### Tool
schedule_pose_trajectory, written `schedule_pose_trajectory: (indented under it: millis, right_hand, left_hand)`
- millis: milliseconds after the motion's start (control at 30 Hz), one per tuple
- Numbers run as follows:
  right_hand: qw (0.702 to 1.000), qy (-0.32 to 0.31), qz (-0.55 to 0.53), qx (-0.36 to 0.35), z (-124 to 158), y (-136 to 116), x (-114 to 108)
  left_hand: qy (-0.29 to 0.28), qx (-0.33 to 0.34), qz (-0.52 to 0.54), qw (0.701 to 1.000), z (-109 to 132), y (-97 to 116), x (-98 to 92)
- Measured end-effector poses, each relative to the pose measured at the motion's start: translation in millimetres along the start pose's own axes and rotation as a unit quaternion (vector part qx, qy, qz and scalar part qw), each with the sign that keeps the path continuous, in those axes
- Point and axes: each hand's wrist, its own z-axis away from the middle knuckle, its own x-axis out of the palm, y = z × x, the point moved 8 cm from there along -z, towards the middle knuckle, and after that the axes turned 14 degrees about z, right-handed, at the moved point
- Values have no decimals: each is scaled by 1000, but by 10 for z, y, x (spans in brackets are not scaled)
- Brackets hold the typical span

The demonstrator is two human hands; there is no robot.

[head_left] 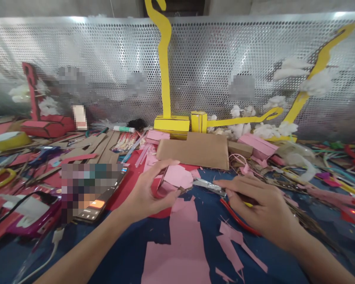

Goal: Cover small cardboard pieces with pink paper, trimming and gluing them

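Observation:
My left hand [154, 189] grips a small pink-covered piece [177, 176] between thumb and fingers, its pink face turned up. To its right my right hand [251, 197] is closed around a craft knife [210, 185], whose blade points left, close to the right edge of the pink piece. Directly below the held piece, a long cut sheet of pink paper [182, 244] lies on the blue table surface [127, 252]. Pink paper scraps [230, 244] lie right of the sheet. Under my right hand there is a red-handled tool [238, 219], partly hidden.
A brown cardboard piece [195, 152] stands behind my hands, with yellow paper shapes [171, 123] against the perforated metal panel [112, 59]. On the left are a phone [106, 197], a purple device [35, 221] and a white cable [55, 244]. Twigs and scraps [313, 221] lie right.

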Motion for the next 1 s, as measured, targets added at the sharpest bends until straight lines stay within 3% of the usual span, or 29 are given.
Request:
schedule_pose_trajectory:
  millis: [767,1000]
  right_hand:
    - [1000,-19,-22,-6,-10,-36,10]
    - [999,-7,-32,31,-11,16,19]
  left_hand:
    - [-5,0,5,1000,-6,6,20]
    - [-1,-6,5,1000,2,-28,9]
